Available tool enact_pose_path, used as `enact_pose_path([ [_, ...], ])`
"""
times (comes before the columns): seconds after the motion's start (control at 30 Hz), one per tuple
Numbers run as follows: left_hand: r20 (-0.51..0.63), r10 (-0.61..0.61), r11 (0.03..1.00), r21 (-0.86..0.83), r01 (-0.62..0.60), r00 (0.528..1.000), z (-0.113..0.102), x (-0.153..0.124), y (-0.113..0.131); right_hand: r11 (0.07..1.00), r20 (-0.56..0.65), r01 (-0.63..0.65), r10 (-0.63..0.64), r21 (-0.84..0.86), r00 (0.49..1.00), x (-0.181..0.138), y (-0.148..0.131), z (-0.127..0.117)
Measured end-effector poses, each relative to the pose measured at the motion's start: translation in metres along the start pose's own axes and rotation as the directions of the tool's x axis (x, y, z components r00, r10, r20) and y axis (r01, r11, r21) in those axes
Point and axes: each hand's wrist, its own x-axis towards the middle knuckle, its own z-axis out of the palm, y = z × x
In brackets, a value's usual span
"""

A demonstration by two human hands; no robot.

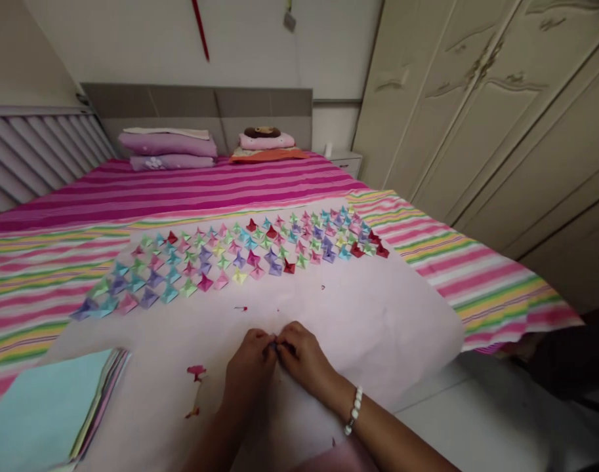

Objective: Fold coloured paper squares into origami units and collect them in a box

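So the left hand (250, 367) and right hand (303, 357) sit low and center, basically knuckle to knuckle, fingers curled in, tips pinched together where they meet, forearms (392, 440) angling in from below.

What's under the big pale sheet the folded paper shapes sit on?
The striped bedcover shows past the pale sheet on the left, right and far sides; whatever lies beneath its middle is covered.

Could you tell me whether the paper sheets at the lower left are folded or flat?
Flat: the stack of sheets lies unfolded, light blue on top, other coloured edges showing along its right side.
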Motion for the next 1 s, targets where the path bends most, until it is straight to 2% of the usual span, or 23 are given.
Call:
enact_pose_path([
  [0.23, 0.046, 0.029, 1.000, 0.004, -0.030, 0.999, -0.004, 0.001, -0.005, 0.972, 0.178, 0.053, -0.012, -0.227, 0.984, -0.004, -0.006, -0.015],
  [0.43, 0.090, 0.085, 0.994, 0.054, -0.090, 0.992, -0.008, 0.002, -0.001, 0.911, 0.229, 0.131, -0.041, -0.391, 0.972, 0.000, -0.004, -0.017],
  [0.73, 0.033, 0.114, 0.993, -0.045, -0.112, 0.993, -0.002, 0.001, -0.008, 0.820, 0.291, 0.228, -0.080, -0.524, 0.954, 0.004, -0.001, -0.020],
  [0.8, -0.015, 0.117, 0.989, -0.090, -0.118, 0.993, 0.000, 0.000, -0.012, 0.816, 0.280, 0.227, -0.084, -0.532, 0.956, 0.003, -0.002, -0.020],
  [0.9, -0.165, 0.108, 0.979, -0.154, -0.134, 0.980, 0.006, 0.000, -0.022, 0.826, 0.244, 0.215, -0.097, -0.521, 0.965, 0.002, -0.003, -0.023],
  [1.0, -0.267, 0.109, 0.960, -0.220, -0.171, 0.958, 0.011, -0.003, -0.040, 0.865, 0.144, 0.151, -0.093, -0.478, 0.985, 0.003, -0.001, -0.038],
])
